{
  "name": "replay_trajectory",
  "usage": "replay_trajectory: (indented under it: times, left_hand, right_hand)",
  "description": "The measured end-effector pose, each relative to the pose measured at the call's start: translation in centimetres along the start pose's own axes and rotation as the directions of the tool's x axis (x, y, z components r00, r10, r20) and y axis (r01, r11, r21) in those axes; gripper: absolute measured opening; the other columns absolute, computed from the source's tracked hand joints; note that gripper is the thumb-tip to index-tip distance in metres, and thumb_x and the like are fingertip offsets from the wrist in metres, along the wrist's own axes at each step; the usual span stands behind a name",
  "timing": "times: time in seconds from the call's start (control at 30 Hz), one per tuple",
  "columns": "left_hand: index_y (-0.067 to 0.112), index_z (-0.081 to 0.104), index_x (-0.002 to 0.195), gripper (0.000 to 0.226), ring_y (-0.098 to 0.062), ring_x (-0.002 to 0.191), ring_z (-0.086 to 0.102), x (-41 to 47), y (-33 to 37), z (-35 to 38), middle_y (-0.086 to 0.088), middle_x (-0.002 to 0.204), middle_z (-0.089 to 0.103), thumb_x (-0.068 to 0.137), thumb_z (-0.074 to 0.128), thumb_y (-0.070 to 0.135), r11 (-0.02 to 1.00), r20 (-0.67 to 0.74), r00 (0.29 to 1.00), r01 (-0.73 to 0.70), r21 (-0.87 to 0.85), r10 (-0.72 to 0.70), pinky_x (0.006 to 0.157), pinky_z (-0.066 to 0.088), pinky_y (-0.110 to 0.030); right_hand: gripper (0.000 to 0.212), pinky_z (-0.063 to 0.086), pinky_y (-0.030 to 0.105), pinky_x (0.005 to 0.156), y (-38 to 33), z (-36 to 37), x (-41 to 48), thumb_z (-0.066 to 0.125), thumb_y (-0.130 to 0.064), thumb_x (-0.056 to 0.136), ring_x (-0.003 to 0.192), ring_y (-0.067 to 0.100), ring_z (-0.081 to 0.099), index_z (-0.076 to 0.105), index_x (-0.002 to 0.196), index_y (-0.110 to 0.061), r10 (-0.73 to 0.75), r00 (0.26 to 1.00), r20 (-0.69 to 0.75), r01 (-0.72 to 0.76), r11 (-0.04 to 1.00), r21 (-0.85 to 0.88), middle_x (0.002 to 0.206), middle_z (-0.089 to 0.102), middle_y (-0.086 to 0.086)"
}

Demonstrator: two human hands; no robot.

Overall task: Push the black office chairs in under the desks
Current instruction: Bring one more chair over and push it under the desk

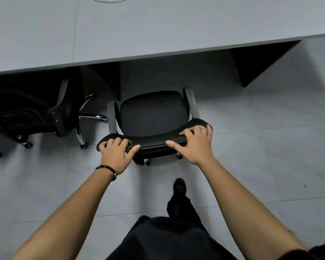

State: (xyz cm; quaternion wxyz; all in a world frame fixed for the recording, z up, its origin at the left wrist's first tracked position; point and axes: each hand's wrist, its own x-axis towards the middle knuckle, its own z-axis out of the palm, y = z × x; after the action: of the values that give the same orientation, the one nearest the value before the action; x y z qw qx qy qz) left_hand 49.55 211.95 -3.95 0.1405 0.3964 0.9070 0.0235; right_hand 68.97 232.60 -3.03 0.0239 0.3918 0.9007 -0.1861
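Head view: left hand (115, 156) and right hand (196, 145), grip clamped on curved mesh backrest (154, 142) of black chair (152, 111).

A black office chair (152, 111) is standing just outside the grey tabletop (158, 34) edge. A second chair (26, 113) is sitting partly underneath, left.

The grey floor (266, 158) carries a black office chair (152, 111), a 2nd chair (62, 111) and the desk (158, 34).
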Motion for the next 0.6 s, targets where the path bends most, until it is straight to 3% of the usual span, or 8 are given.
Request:
replay_trajectory:
  times: [0.2,0.33,0.6]
  left_hand:
    - [0.026,0.063,0.107,0.077,-0.022,0.105,0.049,5.3,-3.8,-1.5,0.003,0.101,0.059,0.083,0.009,0.076,0.997,-0.02,0.997,0.071,0.0,-0.071,0.096,0.026,-0.044]
    - [0.025,0.064,0.107,0.076,-0.023,0.103,0.049,8.9,-5.8,-2.2,0.002,0.102,0.062,0.085,0.012,0.075,0.998,-0.063,0.996,0.061,0.019,-0.06,0.092,0.025,-0.044]
    - [0.025,0.063,0.109,0.072,-0.025,0.105,0.049,17.0,-9.2,-5.0,-0.001,0.105,0.061,0.085,0.016,0.074,0.999,-0.056,0.997,-0.053,0.005,0.053,0.096,0.024,-0.043]
  right_hand:
    - [0.081,-0.004,0.047,0.119,-3.6,0.3,7.5,0.025,-0.092,0.076,0.125,0.02,0.037,0.064,0.113,-0.032,-0.095,0.995,0.024,0.096,0.995,-0.019,0.115,0.053,-0.001]
    - [0.077,0.002,0.048,0.119,-5.3,0.8,10.9,0.03,-0.09,0.077,0.12,0.021,0.043,0.067,0.108,-0.029,-0.106,0.993,-0.051,0.105,0.994,-0.039,0.111,0.056,0.0]
    - [0.075,0.0,0.048,0.119,-9.1,1.0,16.0,0.031,-0.088,0.079,0.124,0.024,0.039,0.064,0.112,-0.029,0.011,0.998,-0.063,-0.014,0.999,-0.048,0.114,0.054,0.002]
